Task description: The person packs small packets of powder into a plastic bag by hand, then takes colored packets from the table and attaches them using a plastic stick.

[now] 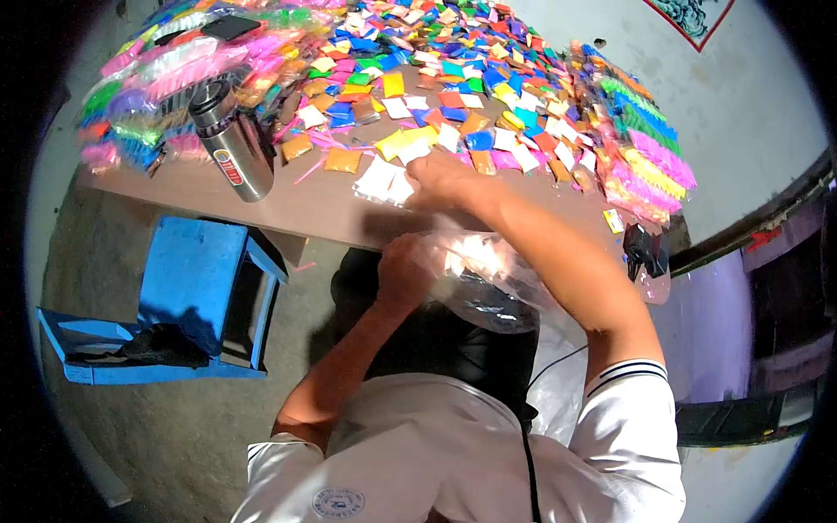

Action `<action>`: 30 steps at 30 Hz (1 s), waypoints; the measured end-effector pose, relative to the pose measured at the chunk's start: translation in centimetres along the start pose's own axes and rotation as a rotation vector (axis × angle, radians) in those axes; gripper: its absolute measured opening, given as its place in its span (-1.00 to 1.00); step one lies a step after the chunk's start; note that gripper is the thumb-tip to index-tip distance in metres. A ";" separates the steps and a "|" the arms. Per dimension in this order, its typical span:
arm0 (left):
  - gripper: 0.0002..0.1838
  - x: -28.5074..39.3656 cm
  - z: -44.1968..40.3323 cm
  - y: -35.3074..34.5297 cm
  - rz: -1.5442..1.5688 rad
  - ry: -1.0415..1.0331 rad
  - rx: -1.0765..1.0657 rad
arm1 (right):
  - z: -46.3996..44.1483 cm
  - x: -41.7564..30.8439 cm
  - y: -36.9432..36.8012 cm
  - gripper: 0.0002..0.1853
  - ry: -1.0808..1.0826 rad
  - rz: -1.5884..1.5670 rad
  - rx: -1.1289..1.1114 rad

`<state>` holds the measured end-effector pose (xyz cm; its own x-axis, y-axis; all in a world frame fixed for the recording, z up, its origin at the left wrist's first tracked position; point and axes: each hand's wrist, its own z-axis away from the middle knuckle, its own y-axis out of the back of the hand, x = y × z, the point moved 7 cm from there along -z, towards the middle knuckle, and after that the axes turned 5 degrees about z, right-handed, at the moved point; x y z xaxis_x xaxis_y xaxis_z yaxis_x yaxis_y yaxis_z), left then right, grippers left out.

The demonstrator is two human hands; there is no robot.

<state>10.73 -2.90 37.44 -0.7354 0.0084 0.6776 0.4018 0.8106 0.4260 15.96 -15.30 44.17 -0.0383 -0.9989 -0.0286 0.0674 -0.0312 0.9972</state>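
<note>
My left hand (405, 275) is closed on the rim of a clear plastic bag (497, 301), just below the table's front edge. Pale packets show through the plastic near the bag's mouth. Above it, my right hand (446, 181) is at the table edge, fingers curled against a small bunch of white packets (382, 181). Its fingertips are partly hidden. Around this hand lie yellow packets (405, 142), a brown packet (343, 160) and a blue packet (479, 140).
A steel flask (234, 148) stands on the table (305, 205) at the left. Bagged colourful goods (174, 70) are heaped behind it, with more bags (645, 157) at the right. A blue stool (187, 279) is on the floor at left. A black adapter (641, 248) sits at the right edge.
</note>
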 end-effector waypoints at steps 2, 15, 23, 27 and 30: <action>-0.61 0.5 -0.1 0.6 0.052 0.025 0.011 | -1.0 -0.2 -2.0 -0.75 0.049 0.007 -0.014; -0.74 0.8 -0.5 0.7 0.182 0.051 -0.014 | -2.0 -0.6 -2.8 -0.80 0.057 0.233 0.047; -0.81 -1.0 0.5 -0.3 0.072 0.077 0.035 | 7.2 2.5 8.2 -0.72 -0.188 -0.662 0.204; -0.78 -1.2 1.0 -0.8 0.027 0.029 0.011 | 20.1 -4.8 11.9 -0.73 0.001 -0.845 0.258; -0.76 -2.1 1.4 -1.0 0.028 0.035 0.080 | 25.3 -10.2 7.0 -0.64 0.316 -1.114 0.192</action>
<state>11.11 -2.89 34.79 -0.7046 0.0123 0.7095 0.3760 0.8544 0.3586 -8.37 -4.41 53.17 0.2703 -0.3885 -0.8809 0.0002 -0.9150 0.4035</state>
